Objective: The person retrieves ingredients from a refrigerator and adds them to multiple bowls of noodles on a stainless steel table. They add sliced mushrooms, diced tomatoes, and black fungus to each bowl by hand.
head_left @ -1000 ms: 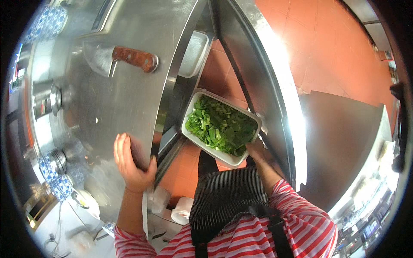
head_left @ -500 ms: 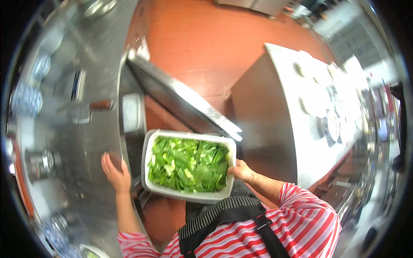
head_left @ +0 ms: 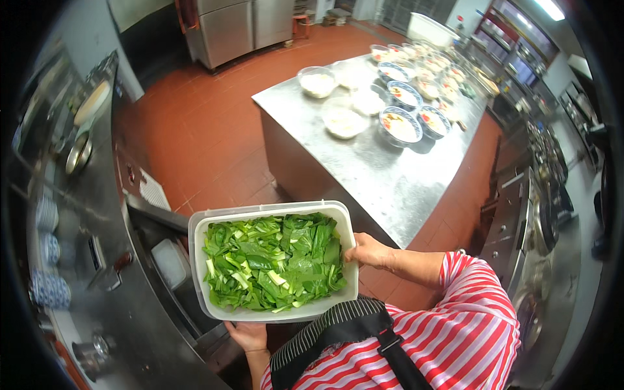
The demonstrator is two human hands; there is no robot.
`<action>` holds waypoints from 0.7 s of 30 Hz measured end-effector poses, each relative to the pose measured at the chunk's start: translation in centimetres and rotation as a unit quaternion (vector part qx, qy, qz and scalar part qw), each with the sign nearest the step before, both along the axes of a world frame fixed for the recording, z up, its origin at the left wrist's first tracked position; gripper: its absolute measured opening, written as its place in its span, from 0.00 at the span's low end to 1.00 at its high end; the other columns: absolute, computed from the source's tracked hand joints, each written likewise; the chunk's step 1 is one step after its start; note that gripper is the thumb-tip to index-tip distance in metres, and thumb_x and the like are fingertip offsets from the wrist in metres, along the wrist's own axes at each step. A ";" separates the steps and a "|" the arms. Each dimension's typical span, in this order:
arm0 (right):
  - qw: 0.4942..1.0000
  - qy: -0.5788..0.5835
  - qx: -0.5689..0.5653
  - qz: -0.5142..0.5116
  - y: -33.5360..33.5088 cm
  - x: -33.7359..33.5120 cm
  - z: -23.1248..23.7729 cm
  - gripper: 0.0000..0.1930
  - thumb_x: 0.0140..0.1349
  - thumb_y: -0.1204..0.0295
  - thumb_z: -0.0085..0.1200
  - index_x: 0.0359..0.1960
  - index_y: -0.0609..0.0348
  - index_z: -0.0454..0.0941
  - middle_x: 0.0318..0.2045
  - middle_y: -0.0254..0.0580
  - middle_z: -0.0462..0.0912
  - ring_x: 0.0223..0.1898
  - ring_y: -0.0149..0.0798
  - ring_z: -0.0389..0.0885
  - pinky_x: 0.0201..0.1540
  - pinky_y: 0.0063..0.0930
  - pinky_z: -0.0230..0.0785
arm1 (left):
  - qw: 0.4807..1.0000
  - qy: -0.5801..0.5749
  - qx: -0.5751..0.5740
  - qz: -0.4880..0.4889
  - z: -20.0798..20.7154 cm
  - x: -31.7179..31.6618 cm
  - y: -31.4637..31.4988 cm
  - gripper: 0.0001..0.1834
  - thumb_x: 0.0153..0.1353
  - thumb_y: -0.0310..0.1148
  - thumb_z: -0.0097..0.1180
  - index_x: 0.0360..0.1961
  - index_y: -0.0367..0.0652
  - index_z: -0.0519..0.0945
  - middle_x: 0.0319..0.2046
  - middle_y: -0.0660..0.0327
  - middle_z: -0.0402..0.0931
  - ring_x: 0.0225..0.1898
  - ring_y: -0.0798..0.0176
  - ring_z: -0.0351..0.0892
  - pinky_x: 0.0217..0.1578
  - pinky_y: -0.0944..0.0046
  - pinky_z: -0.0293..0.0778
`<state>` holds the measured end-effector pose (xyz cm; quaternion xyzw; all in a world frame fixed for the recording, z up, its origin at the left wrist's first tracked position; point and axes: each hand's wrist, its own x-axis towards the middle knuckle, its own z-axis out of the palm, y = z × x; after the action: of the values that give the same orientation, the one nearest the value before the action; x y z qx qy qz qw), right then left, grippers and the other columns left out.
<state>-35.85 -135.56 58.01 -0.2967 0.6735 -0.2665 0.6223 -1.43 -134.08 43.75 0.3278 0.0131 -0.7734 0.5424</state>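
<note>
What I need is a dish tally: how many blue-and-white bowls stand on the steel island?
4: front bowl, right bowl beside it, middle bowl behind, and rear bowl. Others farther back may be hidden.

Bright ceiling light [head_left: 549, 9] | glare whitens steel table [head_left: 364, 166] | left counter [head_left: 123, 318] soft | edges bent, corners black

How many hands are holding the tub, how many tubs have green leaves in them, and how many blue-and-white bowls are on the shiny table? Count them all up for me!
Hands on the tub: 2 (left hand, right hand)
Tub of green leaves: 1 (white tub)
Blue-and-white bowls on the shiny table: 4
Total: 7
</note>
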 end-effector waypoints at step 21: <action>0.983 -0.021 -0.074 -0.167 2.4 -9.7 -4.8 0.17 0.43 0.76 0.47 0.38 0.69 0.70 0.26 0.42 0.76 0.23 0.34 0.74 0.24 0.24 0.68 | 0.958 -0.227 -0.063 -0.166 7.5 -10.9 -7.9 0.16 0.59 0.37 0.48 0.47 0.47 0.66 0.36 0.64 0.72 0.34 0.69 0.73 0.32 0.69 0.70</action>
<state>-45.55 -133.15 53.24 -0.2194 0.6786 -0.4219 0.5598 -12.36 -142.02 51.29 0.4573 -0.2137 -0.7573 0.4145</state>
